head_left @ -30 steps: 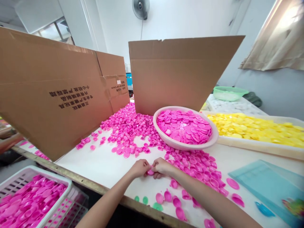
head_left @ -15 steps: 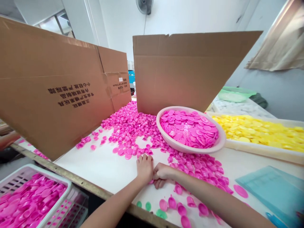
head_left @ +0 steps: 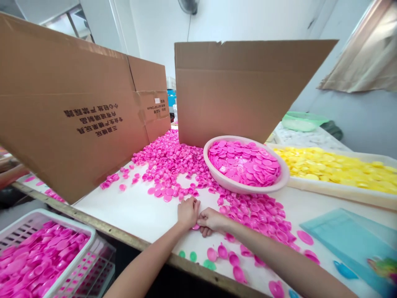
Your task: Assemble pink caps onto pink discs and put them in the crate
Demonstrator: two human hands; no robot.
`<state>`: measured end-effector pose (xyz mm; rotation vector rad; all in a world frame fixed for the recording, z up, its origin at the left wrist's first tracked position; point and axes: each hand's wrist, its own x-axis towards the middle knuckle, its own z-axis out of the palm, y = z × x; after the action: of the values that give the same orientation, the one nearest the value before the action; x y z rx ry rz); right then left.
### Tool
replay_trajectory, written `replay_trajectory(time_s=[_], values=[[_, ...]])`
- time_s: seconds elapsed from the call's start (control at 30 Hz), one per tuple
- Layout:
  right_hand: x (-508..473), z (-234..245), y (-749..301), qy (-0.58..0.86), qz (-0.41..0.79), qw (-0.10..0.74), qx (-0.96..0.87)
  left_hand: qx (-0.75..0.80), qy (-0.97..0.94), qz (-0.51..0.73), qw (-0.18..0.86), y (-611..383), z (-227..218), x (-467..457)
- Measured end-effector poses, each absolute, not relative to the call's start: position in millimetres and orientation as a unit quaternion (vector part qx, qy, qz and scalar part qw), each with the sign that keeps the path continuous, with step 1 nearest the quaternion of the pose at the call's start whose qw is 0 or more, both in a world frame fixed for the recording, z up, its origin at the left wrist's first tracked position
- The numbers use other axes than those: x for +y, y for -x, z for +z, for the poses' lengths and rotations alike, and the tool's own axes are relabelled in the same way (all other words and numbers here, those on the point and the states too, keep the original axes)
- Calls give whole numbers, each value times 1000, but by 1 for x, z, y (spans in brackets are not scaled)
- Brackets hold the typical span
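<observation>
Left hand (head_left: 188, 212) and right hand (head_left: 211, 219) drawn close together above the desk (head_left: 124, 217), just in from its front edge, knuckles up and fingers curled: a narrow grip from both sides. One small pink plastic cap (head_left: 195, 227) tucked just below and between them, mostly hidden by the fingers, so whether truly held, impossible to tell. Beyond the hands, a broad heap of pink caps (head_left: 167, 159) running toward the far edge, up against two upright cardboard flaps (head_left: 40, 103) (head_left: 235, 91). Right of the heap, a white plastic basin (head_left: 235, 189) piled with flat pink discs, then a tray (head_left: 341, 198) of yellow caps along the right side. Near the front edge, a few green caps (head_left: 192, 256) beside the right forearm. Off the front-left corner, a white basket (head_left: 52, 215) of pink pieces.
</observation>
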<state>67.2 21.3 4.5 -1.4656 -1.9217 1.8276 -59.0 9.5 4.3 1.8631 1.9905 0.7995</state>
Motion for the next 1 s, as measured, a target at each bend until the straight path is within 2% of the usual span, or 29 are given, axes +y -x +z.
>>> replay_trajectory(time_s=[0.17,0.23,0.4,0.5,0.7,0.77,0.83,0.93,1.0], values=[[-9,28,-67,438,361,283,-773,633,-598,417,260,68,18,-10],[-25,46,-64,388,319,343,-794,589,-603,484,234,68,26,-25],[-58,85,-55,290,337,424,-789,503,-582,632,92,68,46,-52],[-63,90,-54,263,307,440,-802,467,-584,662,55,70,56,-58],[-63,76,-48,272,296,455,-795,509,-565,642,94,66,51,-59],[-63,68,-44,277,323,422,-801,543,-566,611,107,70,38,-60],[-55,59,-41,270,348,352,-826,577,-597,548,99,88,23,-67],[-22,45,-42,291,306,264,-867,666,-592,453,10,158,7,-87],[13,36,-48,357,241,254,-866,771,-480,406,-103,228,2,-108]])
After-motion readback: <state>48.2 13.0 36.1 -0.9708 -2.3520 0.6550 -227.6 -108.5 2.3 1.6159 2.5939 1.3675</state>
